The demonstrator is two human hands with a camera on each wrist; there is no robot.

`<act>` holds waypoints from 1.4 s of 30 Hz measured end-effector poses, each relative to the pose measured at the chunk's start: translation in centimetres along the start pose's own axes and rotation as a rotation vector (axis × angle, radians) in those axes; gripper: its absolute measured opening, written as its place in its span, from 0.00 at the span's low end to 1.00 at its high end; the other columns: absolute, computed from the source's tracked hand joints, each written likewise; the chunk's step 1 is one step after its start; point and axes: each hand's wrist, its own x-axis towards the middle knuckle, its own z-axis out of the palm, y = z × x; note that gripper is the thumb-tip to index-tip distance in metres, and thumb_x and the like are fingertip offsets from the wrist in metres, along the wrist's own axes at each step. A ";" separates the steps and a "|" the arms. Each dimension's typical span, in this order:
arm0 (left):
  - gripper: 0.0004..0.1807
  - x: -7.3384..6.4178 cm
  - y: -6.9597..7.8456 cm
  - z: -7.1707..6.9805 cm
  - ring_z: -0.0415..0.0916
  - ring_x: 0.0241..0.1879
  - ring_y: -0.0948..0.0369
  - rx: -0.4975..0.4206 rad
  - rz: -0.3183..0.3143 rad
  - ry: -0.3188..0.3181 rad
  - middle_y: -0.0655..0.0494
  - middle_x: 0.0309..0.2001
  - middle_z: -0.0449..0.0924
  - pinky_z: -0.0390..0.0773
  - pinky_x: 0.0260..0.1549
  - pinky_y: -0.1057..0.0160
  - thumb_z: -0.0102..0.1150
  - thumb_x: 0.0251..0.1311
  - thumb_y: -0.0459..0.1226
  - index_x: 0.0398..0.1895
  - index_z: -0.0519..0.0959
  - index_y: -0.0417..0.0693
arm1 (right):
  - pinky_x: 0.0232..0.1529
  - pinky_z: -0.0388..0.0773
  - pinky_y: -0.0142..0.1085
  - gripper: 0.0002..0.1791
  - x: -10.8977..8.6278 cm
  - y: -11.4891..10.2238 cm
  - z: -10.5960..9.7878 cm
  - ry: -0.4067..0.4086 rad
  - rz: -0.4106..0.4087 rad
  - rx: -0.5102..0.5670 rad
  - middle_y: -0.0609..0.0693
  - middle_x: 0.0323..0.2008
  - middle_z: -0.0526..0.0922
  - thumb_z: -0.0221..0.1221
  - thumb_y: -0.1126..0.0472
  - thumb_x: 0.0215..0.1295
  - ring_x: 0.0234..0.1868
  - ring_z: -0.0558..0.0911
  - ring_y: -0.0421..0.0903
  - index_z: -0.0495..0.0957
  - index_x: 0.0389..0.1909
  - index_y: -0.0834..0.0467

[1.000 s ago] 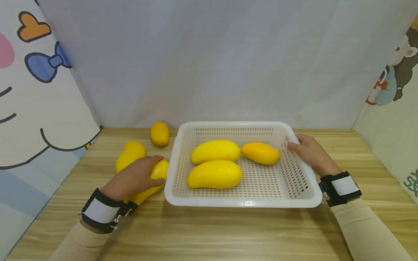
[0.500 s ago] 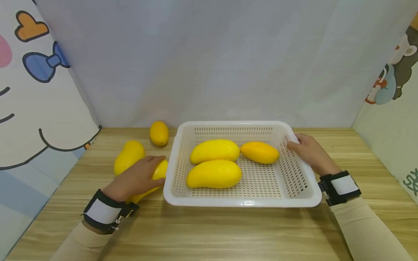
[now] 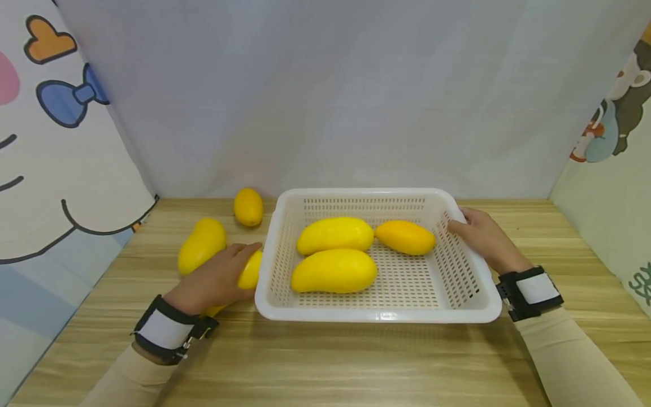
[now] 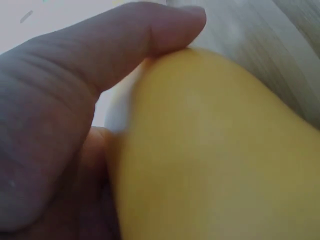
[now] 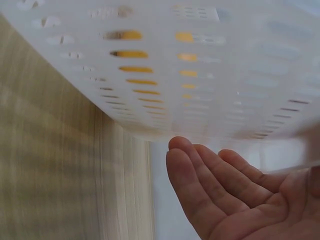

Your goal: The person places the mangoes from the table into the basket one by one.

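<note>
My left hand [image 3: 217, 281] grips a yellow mango [image 3: 249, 272] just outside the left end of a white plastic basket [image 3: 376, 315]. Close up in the left wrist view, the thumb [image 4: 165, 27] lies along the top of that smooth mango [image 4: 210, 145]. At the basket's right end, my right hand [image 3: 487, 240] holds the rim, thumb over the inner side. From the right wrist view, its fingers [image 5: 215, 185] show on the outside, under the slotted wall. Inside the basket lie two yellow mangoes [image 3: 335, 236] and a smaller, more orange mango [image 3: 405, 237].
Another yellow mango [image 3: 202, 243] lies on the wooden table [image 3: 325, 367], partly behind the left hand. Farther back, near the pale curtain [image 3: 346, 102], sits a small orange-yellow mango [image 3: 248, 207]. Printed cartoon panels [image 3: 66, 169] flank the table.
My left hand has shifted slightly right along the mango, and its thumb has dropped lower and out of sight in the head view. The right hand and basket stay put.
</note>
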 end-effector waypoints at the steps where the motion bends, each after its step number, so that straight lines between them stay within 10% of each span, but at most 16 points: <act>1: 0.45 0.0 0.0 0.0 0.72 0.61 0.40 0.001 0.000 0.003 0.33 0.64 0.70 0.71 0.61 0.40 0.71 0.58 0.48 0.74 0.63 0.39 | 0.31 0.87 0.50 0.29 0.0 0.0 0.0 -0.001 0.000 0.000 0.73 0.51 0.78 0.46 0.57 0.78 0.35 0.89 0.56 0.58 0.73 0.68; 42: 0.48 0.0 -0.3 -1.6 0.73 0.55 0.44 -0.113 -0.088 0.084 0.33 0.63 0.71 0.74 0.57 0.39 0.75 0.51 0.44 0.74 0.63 0.38 | 0.31 0.87 0.49 0.30 0.2 0.3 -0.1 -0.012 0.002 -0.010 0.72 0.51 0.78 0.45 0.56 0.78 0.35 0.89 0.56 0.57 0.74 0.68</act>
